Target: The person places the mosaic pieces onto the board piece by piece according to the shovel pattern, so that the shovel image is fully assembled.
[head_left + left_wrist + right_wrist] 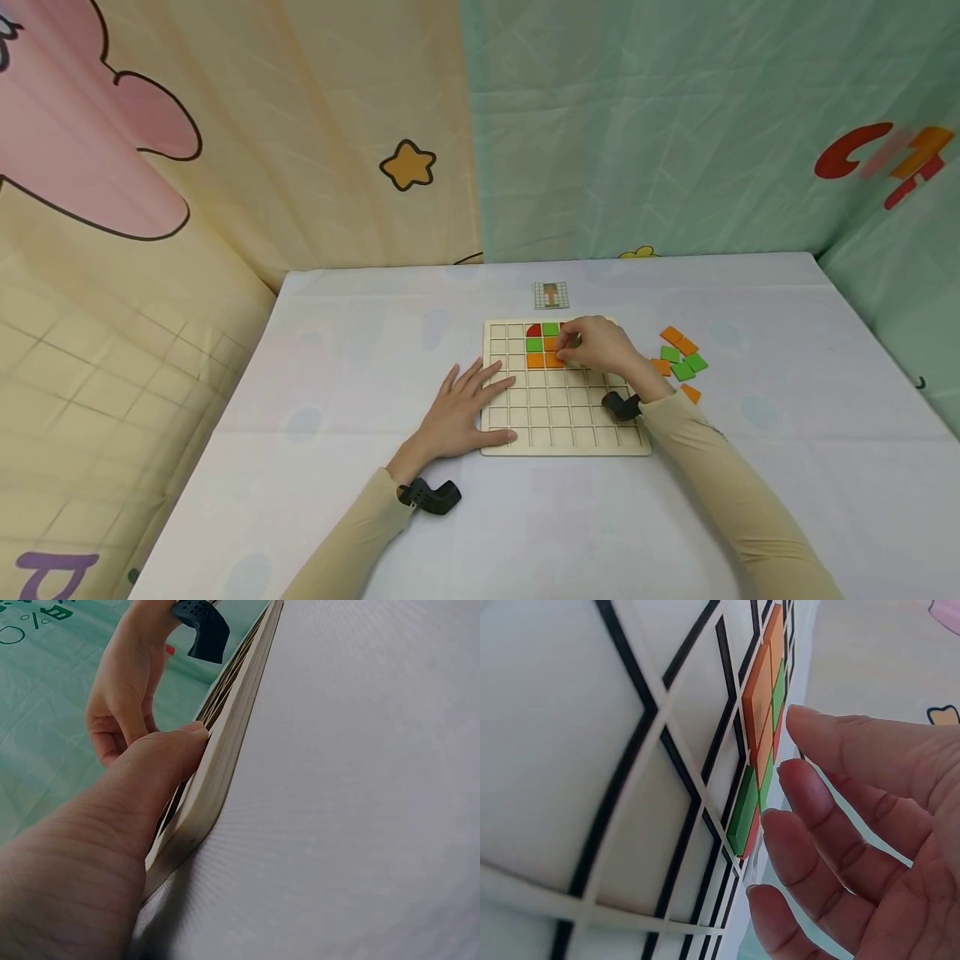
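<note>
A pale wooden grid board [555, 417] lies on the table, and its upper rows hold several red, green and orange tiles. My left hand [456, 417] rests spread on its left side; in the left wrist view the thumb [169, 754] lies on the board's rim. Over the tiles reaches my right hand [600, 343], its fingertips right by an orange tile [553, 360]. In the right wrist view its thumb and fingers [806, 787] stand apart with nothing between them, beside the orange tiles [759, 694] and a green tile [742, 817]. The hand hides the board's upper right in the head view.
Loose orange and green tiles [684, 372] lie on the table right of the board, some partly behind the right forearm. A small pattern card [551, 295] lies beyond the board's far edge. Both wrists wear black cameras. Printed curtains [660, 125] hang behind the table.
</note>
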A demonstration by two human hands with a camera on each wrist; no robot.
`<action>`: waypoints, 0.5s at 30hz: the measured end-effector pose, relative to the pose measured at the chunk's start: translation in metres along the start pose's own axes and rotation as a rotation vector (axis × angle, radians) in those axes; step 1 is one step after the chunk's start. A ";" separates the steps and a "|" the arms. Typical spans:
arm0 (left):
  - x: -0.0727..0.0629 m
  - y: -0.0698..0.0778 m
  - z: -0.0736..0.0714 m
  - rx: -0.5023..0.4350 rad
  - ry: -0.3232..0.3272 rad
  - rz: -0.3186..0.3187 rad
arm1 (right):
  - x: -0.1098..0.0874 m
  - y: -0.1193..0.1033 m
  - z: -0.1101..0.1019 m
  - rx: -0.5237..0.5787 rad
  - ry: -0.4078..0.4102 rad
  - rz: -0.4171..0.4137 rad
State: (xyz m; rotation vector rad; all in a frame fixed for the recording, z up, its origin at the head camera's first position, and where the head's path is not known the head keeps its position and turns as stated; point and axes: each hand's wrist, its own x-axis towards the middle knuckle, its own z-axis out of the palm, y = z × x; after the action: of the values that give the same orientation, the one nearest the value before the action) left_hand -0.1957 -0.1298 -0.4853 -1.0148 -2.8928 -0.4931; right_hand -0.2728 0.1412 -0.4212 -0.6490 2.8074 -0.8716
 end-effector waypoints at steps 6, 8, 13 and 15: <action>0.001 -0.001 0.001 0.003 0.010 0.006 | -0.008 0.005 -0.007 0.011 0.030 0.002; 0.001 -0.001 0.001 0.009 0.006 0.001 | -0.012 0.007 -0.009 0.011 0.044 0.002; 0.001 -0.002 0.001 0.008 0.002 -0.002 | -0.024 0.015 -0.013 0.006 0.074 0.008; 0.001 -0.002 0.002 0.007 0.004 0.001 | -0.029 0.020 -0.014 0.001 0.089 0.010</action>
State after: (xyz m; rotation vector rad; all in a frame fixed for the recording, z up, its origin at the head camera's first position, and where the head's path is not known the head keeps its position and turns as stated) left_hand -0.1971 -0.1302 -0.4873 -1.0126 -2.8886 -0.4842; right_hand -0.2579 0.1762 -0.4209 -0.6093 2.8857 -0.9228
